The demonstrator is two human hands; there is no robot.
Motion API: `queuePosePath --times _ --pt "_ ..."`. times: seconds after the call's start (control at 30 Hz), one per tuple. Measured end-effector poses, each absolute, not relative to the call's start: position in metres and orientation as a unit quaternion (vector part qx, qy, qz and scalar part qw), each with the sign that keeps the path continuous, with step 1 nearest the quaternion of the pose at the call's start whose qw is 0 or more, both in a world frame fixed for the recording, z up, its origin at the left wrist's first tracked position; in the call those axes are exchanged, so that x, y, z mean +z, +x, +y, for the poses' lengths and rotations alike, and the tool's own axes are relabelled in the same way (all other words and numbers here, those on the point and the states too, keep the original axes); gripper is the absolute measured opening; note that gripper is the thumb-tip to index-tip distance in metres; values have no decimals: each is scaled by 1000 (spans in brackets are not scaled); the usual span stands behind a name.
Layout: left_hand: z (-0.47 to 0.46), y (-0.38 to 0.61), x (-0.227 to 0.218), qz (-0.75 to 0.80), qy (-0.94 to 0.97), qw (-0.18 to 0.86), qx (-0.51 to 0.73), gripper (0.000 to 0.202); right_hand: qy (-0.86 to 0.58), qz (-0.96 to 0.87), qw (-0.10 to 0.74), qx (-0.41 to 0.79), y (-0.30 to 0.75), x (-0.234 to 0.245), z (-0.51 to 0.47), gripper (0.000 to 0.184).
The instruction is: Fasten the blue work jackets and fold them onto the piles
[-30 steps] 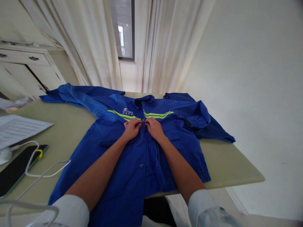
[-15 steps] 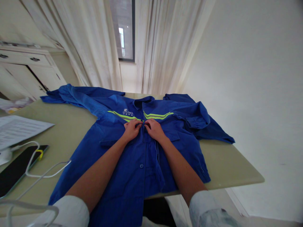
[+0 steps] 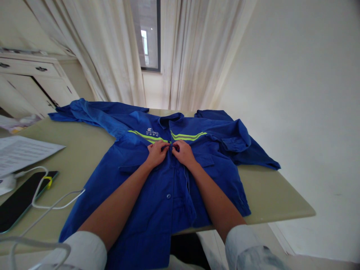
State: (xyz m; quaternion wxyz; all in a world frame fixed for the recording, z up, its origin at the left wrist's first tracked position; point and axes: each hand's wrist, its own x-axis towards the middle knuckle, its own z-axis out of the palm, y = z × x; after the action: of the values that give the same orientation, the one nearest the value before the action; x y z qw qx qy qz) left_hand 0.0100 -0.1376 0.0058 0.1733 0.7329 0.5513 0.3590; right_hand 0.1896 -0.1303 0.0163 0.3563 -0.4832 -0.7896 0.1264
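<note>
Blue work jacket (image 3: 165,210) | face-up on beige table (image 3: 275,195) | collar far | lime chest stripes (logo beside)

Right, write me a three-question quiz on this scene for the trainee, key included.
1. True or false: the left hand and the right hand both rest on the blue work shirt.
2. Short answer: what lies on the table just below the printed papers, with a white cable across it?
3. Fill in the blank: the stripes across the shirt's chest are ____.

Key: 1 true; 2 a black smartphone; 3 yellow-green.
</note>
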Motion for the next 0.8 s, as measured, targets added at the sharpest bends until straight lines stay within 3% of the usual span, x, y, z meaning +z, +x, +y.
queuePosePath --times 0.8 --pt "-133 5 5 551 744 190 328 29 -507 -796 320 88 187 14 -134 15"
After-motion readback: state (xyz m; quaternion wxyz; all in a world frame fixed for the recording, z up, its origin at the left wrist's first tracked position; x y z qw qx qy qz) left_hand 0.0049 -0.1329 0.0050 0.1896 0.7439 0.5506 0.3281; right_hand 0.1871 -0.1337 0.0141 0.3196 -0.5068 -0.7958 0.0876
